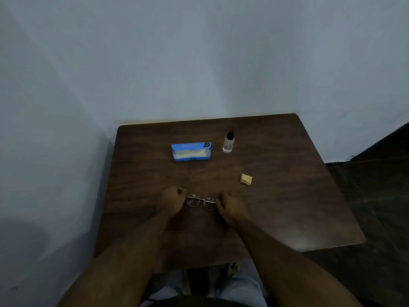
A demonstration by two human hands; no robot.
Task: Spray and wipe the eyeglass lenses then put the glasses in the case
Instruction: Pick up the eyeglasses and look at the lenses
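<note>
Thin metal-framed eyeglasses (201, 202) with round lenses sit low over the dark wooden table (287, 207), lenses facing me. My left hand (172, 201) pinches the frame's left end and my right hand (231, 210) pinches its right end. Behind them lies an open blue glasses case (191, 151) with a pale lining. To the case's right stands a small clear spray bottle (228, 142) with a black cap. A folded yellow cloth (246, 179) lies right of the glasses, nearer than the bottle.
The table stands in a corner of pale blue walls (199, 63), close on the left and at the back. Dark floor (376, 196) shows to the right. My knees and feet show below the table's near edge.
</note>
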